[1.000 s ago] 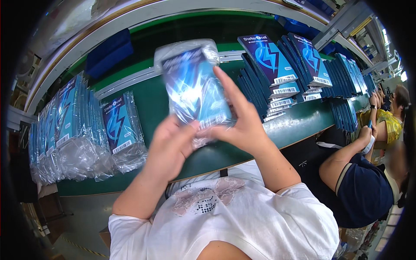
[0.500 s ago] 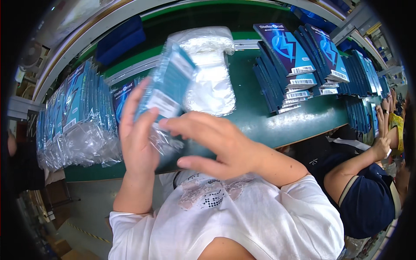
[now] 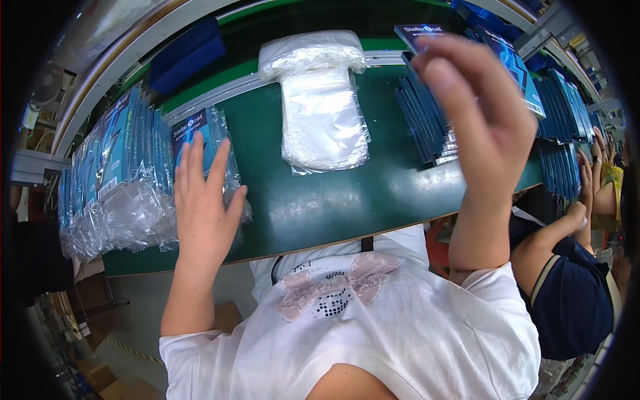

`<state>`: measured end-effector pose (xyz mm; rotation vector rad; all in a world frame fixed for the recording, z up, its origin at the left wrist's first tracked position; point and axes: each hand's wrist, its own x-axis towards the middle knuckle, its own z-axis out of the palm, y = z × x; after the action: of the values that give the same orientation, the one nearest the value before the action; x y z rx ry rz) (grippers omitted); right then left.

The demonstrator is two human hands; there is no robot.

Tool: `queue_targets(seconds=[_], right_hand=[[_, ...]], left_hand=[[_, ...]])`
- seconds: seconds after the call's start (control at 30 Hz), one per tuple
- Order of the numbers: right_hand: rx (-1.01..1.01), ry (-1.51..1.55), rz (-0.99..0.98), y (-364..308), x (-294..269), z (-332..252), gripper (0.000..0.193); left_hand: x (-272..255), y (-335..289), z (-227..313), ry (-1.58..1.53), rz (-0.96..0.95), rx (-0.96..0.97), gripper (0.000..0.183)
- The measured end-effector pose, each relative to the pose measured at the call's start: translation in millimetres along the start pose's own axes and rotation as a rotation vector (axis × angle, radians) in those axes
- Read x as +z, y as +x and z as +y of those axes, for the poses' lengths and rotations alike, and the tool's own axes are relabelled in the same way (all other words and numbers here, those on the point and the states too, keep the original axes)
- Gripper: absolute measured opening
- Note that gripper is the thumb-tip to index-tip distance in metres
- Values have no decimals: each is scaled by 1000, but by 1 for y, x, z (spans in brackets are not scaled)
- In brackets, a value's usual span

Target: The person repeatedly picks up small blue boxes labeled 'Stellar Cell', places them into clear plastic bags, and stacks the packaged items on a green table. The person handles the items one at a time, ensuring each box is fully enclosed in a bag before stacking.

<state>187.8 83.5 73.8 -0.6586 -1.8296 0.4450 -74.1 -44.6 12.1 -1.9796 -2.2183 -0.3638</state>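
Observation:
My left hand [image 3: 203, 197] lies with fingers spread over a bagged blue box [image 3: 195, 127], at the right end of a row of similar bagged boxes [image 3: 120, 153]. My right hand [image 3: 487, 117] is raised at the right, in front of a stack of flat blue boxes [image 3: 420, 120]. Its fingers are bent, somewhat blurred and apart from the thumb, and no object shows between them. The hand hides much of the stack, including most of its top box [image 3: 417, 32]. Between my hands lies a pile of clear plastic bags [image 3: 323, 120].
More blue boxes [image 3: 510, 60] stand in stacks farther right along the green table [image 3: 300, 213]. A blue bin [image 3: 187, 60] sits at the back left. Another person [image 3: 567, 293] works at the right, with arms near the table edge.
The bagged box that was between my hands is now out of them, at the row on the left. My left hand has spread its fingers; my right hand has moved far right to the box stacks.

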Motion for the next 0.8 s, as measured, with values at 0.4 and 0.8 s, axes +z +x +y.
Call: queue_targets(seconds=[0.4, 0.8], right_hand=[[99, -991, -225, 17, -10, 65, 46], [179, 134, -176, -12, -5, 5, 72]], left_hand=[[18, 26, 46, -323, -54, 397, 32], [39, 52, 48, -474, -24, 352, 16]])
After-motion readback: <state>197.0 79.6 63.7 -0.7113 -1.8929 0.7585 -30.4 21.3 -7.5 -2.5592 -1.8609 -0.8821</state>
